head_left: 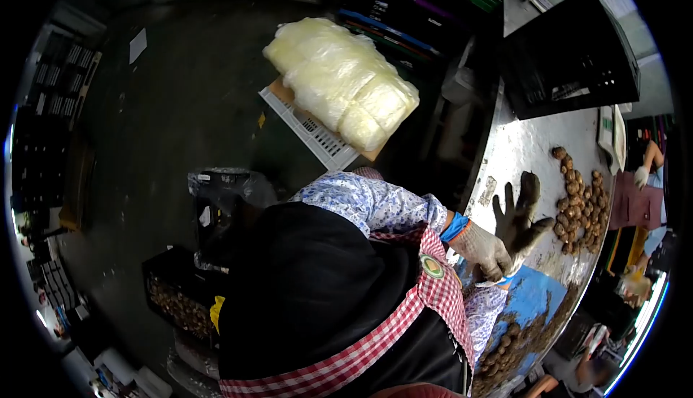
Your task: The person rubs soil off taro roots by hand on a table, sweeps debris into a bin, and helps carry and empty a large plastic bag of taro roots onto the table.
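Observation:
My left hand (pixel 482 251), in a pale knitted glove with a blue and orange band at the wrist, is closed on the cuff of the glove on my right hand. My right hand (pixel 521 219) wears a glove with dark, soiled fingers; they are spread over the metal table (pixel 516 149) and hold nothing. Beyond it lies a pile of small brown roundish produce (pixel 577 207), its exact kind unclear. More brown produce (pixel 502 358) sits among soil on a blue sheet (pixel 538 293), near my right sleeve.
A black crate (pixel 570 59) and a pale device (pixel 612 138) stand on the table. Behind are a plastic-wrapped bale (pixel 339 77) on a white crate (pixel 317 134) and a black crate of brown produce (pixel 177 300). Other people work across the table, one with a gloved hand (pixel 642 176).

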A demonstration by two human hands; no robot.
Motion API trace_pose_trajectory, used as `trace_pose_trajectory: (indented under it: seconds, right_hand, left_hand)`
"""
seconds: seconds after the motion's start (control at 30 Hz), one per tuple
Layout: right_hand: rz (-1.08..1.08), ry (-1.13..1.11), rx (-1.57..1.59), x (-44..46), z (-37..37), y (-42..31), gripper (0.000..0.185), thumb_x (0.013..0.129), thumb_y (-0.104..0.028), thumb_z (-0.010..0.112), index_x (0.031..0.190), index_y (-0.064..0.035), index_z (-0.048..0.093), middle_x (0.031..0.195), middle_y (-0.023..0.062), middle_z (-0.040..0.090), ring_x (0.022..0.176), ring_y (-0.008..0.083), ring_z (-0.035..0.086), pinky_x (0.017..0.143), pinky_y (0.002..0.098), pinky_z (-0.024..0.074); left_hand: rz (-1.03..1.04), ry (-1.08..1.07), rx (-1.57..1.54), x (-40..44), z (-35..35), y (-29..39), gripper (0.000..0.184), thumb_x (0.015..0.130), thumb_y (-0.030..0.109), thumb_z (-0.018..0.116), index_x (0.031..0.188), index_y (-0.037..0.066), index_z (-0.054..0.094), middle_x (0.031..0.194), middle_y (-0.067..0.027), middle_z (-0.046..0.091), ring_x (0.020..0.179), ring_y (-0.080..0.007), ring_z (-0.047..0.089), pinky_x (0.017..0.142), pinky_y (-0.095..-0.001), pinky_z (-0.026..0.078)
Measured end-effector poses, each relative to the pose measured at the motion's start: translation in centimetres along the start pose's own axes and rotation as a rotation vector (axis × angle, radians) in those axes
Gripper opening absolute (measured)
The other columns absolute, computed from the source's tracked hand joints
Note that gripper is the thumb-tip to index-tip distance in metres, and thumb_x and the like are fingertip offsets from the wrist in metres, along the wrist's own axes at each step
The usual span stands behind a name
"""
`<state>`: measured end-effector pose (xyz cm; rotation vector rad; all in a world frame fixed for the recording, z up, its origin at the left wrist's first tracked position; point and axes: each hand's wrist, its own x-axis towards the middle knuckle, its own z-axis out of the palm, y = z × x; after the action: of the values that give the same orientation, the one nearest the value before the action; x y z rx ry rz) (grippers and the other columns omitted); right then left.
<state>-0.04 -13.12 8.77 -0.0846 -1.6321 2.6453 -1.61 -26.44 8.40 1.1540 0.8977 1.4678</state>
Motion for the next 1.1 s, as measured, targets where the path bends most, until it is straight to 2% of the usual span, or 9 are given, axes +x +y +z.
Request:
trace_pose_trajectory:
  seconds: [0.07,0.13,0.2,0.33,0.4,0.53,0.67,0.93,1.1]
  right_hand:
    - [0.079,-0.145,0.078,1.1,1.5,1.3,0.078,0.088,-0.071,0.040,0.149,-0.0260,0.027,0.154,0.0125,0.025,0.133,0.0336,0.037,0.105,0.0521,0.0355]
    - [0.158,-0.219,0.014,1.5,4.6,0.9,0.071,0.094,-0.056,0.046,0.145,-0.0088,0.034,0.135,0.0181,0.048,0.113,0.0263,0.056,0.093,0.0371,0.0478]
    - [0.221,-0.033,-0.073,1.6,4.7,2.5,0.061,0.096,-0.044,0.050,0.137,0.0016,0.042,0.122,0.0171,0.057,0.112,0.0238,0.057,0.093,0.0325,0.0485]
    - [0.031,0.356,-0.085,4.5,3.1,8.1,0.034,0.098,-0.026,0.050,0.121,-0.0003,0.057,0.097,0.0029,0.060,0.081,0.0076,0.055,0.068,0.0208,0.0465]
    - [0.275,0.290,0.125,5.0,2.8,8.5,0.021,0.096,-0.025,0.055,0.107,-0.0074,0.062,0.069,-0.0033,0.056,0.052,0.0021,0.046,0.042,0.0149,0.0311]
    - [0.429,0.299,0.132,4.2,2.9,11.6,0.019,0.094,-0.024,0.057,0.104,-0.0084,0.063,0.070,0.0006,0.058,0.053,0.0088,0.049,0.044,0.0195,0.0355]
    - [0.593,0.086,0.072,2.9,3.7,14.5,0.025,0.095,-0.026,0.054,0.105,-0.0045,0.062,0.073,0.0037,0.059,0.058,0.0122,0.052,0.049,0.0239,0.0419]
    - [0.733,0.233,-0.245,2.7,2.9,20.5,0.024,0.090,-0.023,0.056,0.108,-0.0079,0.062,0.083,0.0052,0.066,0.066,0.0128,0.060,0.057,0.0253,0.0489]
    - [0.812,0.221,-0.466,3.9,3.6,27.6,0.032,0.085,-0.013,0.058,0.117,-0.0083,0.057,0.079,0.0032,0.062,0.061,0.0113,0.055,0.053,0.0252,0.0461]
  left_hand:
    - [0.040,0.043,-0.009,-1.9,-0.6,0.2,0.029,0.090,0.020,0.061,0.105,-0.004,0.059,0.081,-0.0034,0.060,0.076,-0.0117,0.055,0.071,-0.0294,0.047]
    - [0.121,0.124,0.066,-3.0,-0.7,0.7,0.032,0.091,0.023,0.060,0.108,-0.004,0.060,0.085,-0.0050,0.062,0.078,-0.0142,0.056,0.072,-0.0310,0.048]
    - [0.111,0.214,0.161,-5.1,-1.3,0.7,0.033,0.091,0.024,0.060,0.109,-0.004,0.060,0.087,-0.0071,0.063,0.079,-0.0163,0.058,0.073,-0.0322,0.048]
    - [-0.077,0.520,-0.079,-8.8,-2.1,-1.5,0.023,0.093,0.023,0.057,0.102,0.002,0.062,0.084,-0.0063,0.064,0.078,-0.0110,0.060,0.070,-0.0266,0.050]
    - [-0.108,0.703,-0.248,-12.0,-2.8,-3.4,0.022,0.093,0.023,0.057,0.101,0.004,0.063,0.084,-0.0063,0.064,0.075,-0.0125,0.061,0.069,-0.0260,0.051]
    - [-0.409,1.289,-0.323,-20.7,-5.0,-11.8,0.025,0.089,0.027,0.059,0.101,0.005,0.064,0.082,-0.0063,0.064,0.072,-0.0181,0.063,0.067,-0.0292,0.052]
    - [-0.405,1.818,-0.732,-29.4,-5.4,-18.3,0.017,0.088,0.024,0.059,0.093,0.008,0.063,0.075,-0.0051,0.062,0.058,-0.0177,0.057,0.054,-0.0298,0.047]
    - [-0.380,2.213,-0.615,-38.5,-7.6,-24.5,0.017,0.089,0.023,0.056,0.098,0.009,0.059,0.080,-0.0055,0.062,0.064,-0.0192,0.058,0.060,-0.0354,0.047]
    - [-0.527,2.060,-0.797,-42.0,-8.0,-26.0,0.041,0.092,0.027,0.054,0.128,0.007,0.049,0.129,-0.0111,0.051,0.119,-0.0312,0.047,0.095,-0.0500,0.041]
